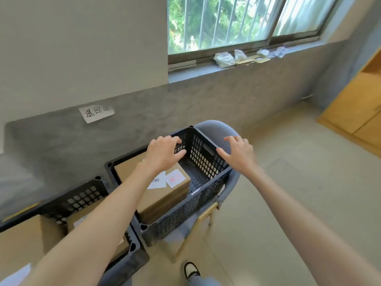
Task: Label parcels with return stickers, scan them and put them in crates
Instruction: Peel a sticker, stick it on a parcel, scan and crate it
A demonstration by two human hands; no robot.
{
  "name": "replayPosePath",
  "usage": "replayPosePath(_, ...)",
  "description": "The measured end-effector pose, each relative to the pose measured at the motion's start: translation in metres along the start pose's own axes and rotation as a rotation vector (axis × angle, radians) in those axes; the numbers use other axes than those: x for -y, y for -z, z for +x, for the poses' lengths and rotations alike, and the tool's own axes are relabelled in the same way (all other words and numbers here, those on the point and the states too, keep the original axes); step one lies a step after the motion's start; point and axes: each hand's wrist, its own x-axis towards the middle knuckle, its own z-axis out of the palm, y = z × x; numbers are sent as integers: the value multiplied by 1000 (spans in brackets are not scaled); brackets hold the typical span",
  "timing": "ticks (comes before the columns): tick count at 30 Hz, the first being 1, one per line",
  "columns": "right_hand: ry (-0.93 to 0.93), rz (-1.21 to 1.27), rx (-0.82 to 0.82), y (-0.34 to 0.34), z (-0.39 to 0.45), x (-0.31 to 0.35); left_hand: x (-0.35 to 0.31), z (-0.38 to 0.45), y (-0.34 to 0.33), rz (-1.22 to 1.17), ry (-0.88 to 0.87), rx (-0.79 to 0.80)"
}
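A black perforated crate (206, 162) sits on a grey chair (222, 129). Inside it lies a brown cardboard parcel (165, 195) with a red-stamped return sticker (175, 178) and a white barcode label (157, 181) on top. My left hand (162, 151) hovers above the parcel's far end with relaxed, spread fingers and holds nothing. Over the crate's right rim my right hand (239, 151) is spread and empty too. A second black crate (82, 197) at the lower left holds more cardboard parcels (24, 240).
A handwritten paper sign (95, 113) is stuck on the grey wall behind the crates. Crumpled bags and scraps (239, 56) lie on the windowsill. A wooden cabinet (358, 104) stands at the right. My shoe (190, 270) is on the tiled floor.
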Motion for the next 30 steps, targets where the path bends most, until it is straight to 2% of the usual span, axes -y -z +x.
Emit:
replayPosePath(8, -338, -110, -105, 34, -139, -42, -82, -33, -8, -25, -412, 72)
replayPosePath(16, -723, -166, -244, 90, -306, -105, -236, -92, -27, -73, -839, 165)
replayPosePath(24, -1117, -153, -395, 126, -506, -141, -390, -206, -43, -177, -1210, 260)
replayPosePath(30, -1358, -182, -458, 143, -661, -151, -487, -322, -51, -204, -1419, 281)
